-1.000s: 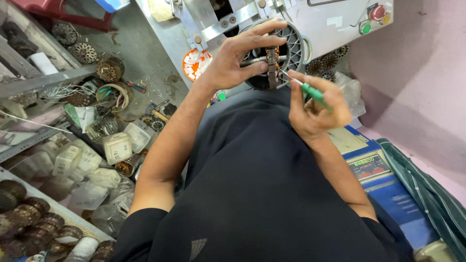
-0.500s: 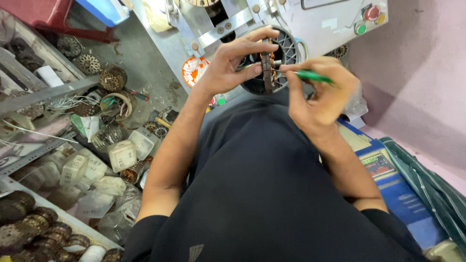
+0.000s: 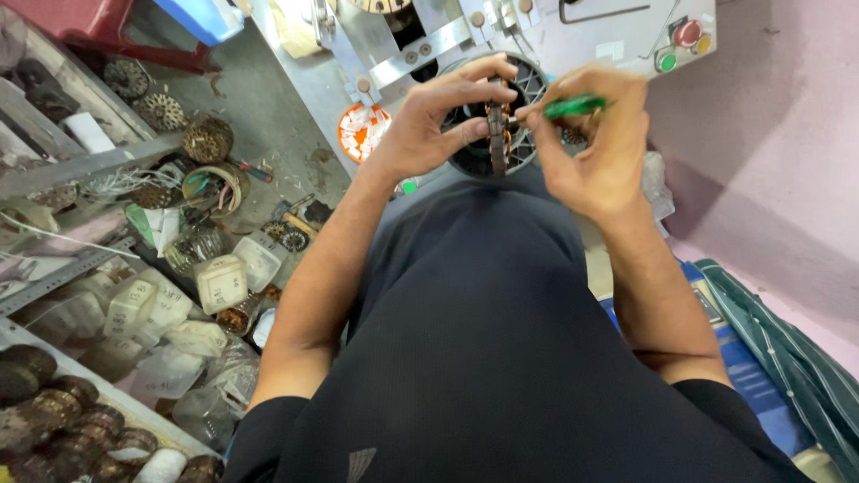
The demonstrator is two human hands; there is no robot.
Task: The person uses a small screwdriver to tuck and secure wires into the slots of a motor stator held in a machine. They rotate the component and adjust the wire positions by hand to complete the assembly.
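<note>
The person's left hand (image 3: 429, 125) holds a round wound stator (image 3: 497, 125) edge-on in front of the chest, just above the dark shirt (image 3: 483, 340). The thumb presses on the near side of the ring and the curled fingers (image 3: 474, 73) wrap over its top edge, so the part sits pinched between thumb and fingertips, with copper-coloured windings showing at its middle. The right hand (image 3: 591, 152) is just beside it on the other side, its fingers bunched together around a slim green tool (image 3: 573, 107). The tool's tip points toward the stator and seems to meet its upper right edge, though the exact contact is too small to tell. Behind both hands stands a grey machine panel (image 3: 617, 36) with a round black opening (image 3: 528, 89), a red button (image 3: 687, 32) and a green button (image 3: 666, 61). On the floor to the left lie more stators (image 3: 208, 139), white plastic boxes (image 3: 221, 283) and a coil of wire (image 3: 215, 183). A row of dark round parts (image 3: 63, 420) fills the lower left corner.
</note>
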